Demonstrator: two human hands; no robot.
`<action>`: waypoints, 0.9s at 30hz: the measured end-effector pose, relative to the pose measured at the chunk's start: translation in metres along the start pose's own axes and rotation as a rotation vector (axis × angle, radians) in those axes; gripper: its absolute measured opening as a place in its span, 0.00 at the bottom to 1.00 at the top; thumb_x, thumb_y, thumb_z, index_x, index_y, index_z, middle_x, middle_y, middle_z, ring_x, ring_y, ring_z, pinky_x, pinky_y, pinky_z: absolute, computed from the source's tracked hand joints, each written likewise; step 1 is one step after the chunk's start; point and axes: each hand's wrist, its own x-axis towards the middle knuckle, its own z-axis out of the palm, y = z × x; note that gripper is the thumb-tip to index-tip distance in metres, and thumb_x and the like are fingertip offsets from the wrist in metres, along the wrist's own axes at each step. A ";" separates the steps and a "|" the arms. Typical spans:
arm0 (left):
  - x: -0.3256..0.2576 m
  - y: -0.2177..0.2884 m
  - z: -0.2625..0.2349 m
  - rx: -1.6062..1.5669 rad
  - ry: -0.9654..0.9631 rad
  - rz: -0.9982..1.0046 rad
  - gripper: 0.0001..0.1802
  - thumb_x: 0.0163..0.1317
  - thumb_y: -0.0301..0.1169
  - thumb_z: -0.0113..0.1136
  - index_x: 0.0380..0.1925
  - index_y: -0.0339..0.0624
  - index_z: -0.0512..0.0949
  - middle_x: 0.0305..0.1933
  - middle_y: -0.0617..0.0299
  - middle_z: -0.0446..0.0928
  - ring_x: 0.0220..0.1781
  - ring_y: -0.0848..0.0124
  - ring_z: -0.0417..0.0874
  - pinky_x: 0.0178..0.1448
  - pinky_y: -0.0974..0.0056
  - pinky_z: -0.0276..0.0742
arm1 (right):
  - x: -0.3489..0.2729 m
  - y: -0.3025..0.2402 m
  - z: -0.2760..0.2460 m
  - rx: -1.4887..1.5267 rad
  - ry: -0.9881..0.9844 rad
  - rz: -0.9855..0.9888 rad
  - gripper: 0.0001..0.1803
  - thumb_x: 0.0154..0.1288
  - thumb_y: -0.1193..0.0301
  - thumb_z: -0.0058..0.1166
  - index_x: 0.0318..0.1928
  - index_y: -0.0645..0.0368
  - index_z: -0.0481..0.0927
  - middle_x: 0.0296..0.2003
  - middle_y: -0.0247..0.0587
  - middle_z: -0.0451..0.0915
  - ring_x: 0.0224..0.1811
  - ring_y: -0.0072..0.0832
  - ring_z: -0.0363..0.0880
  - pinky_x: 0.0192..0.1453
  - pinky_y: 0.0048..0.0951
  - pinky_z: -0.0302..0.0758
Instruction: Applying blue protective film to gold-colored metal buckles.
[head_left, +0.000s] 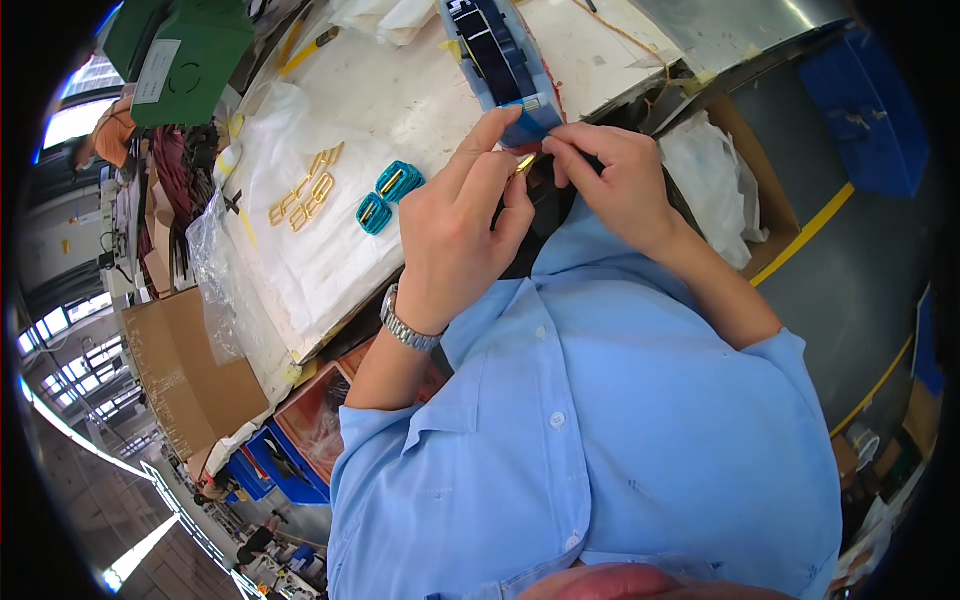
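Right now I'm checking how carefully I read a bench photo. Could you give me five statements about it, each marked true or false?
1. The metal watch is on the right wrist. False: it is on the left wrist.

2. The left hand has a gold-coloured piece at its fingers. True.

3. The two teal pieces lie to the right of the right hand. False: they lie to the left of the left hand.

4. Loose gold-coloured parts lie on a white sheet. True.

5. The tape dispenser is on the floor. False: it is on the worktable, just beyond the hands.
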 end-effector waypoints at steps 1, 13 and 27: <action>-0.002 0.000 -0.001 -0.006 -0.002 0.004 0.08 0.58 0.16 0.69 0.31 0.37 0.78 0.64 0.49 0.89 0.23 0.74 0.82 0.29 0.69 0.79 | -0.006 0.014 -0.011 -0.245 0.000 -0.057 0.09 0.77 0.70 0.63 0.45 0.61 0.91 0.26 0.40 0.88 0.26 0.27 0.83 0.36 0.29 0.79; -0.004 0.004 -0.009 -0.119 0.021 -0.026 0.08 0.62 0.23 0.69 0.35 0.39 0.77 0.66 0.50 0.86 0.29 0.56 0.87 0.32 0.57 0.82 | -0.216 0.381 -0.292 -0.907 -0.022 0.610 0.41 0.71 0.83 0.46 0.85 0.58 0.63 0.62 0.70 0.84 0.66 0.66 0.83 0.70 0.56 0.77; -0.021 0.015 0.002 -0.017 0.114 -0.052 0.07 0.63 0.25 0.67 0.32 0.34 0.77 0.61 0.53 0.79 0.25 0.55 0.82 0.30 0.54 0.80 | -0.117 0.426 -0.297 -0.656 0.036 0.805 0.19 0.77 0.64 0.60 0.62 0.55 0.91 0.35 0.58 0.91 0.31 0.47 0.91 0.31 0.52 0.81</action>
